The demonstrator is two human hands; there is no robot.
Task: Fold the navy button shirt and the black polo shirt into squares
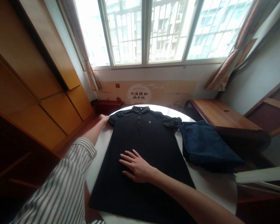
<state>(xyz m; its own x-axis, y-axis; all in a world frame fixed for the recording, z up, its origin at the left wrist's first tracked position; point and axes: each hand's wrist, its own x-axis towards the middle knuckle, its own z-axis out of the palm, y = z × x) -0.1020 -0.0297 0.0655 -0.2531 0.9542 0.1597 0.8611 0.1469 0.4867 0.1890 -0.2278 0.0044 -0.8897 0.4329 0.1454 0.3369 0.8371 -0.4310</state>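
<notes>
A black polo shirt [144, 137] lies spread face up on a round white table [100, 146], collar toward the window. My left hand [103, 118] reaches far out and grips the end of the shirt's left sleeve, fingers closed on the cloth. My right hand [136, 166] lies flat on the middle of the shirt, fingers stretched out and spread, holding nothing.
Folded dark blue jeans [205, 144] lie on the table's right side beside the shirt. A wooden bench [220, 116] stands behind them. Wooden cabinets [37, 93] line the left wall. A window and curtains fill the far wall.
</notes>
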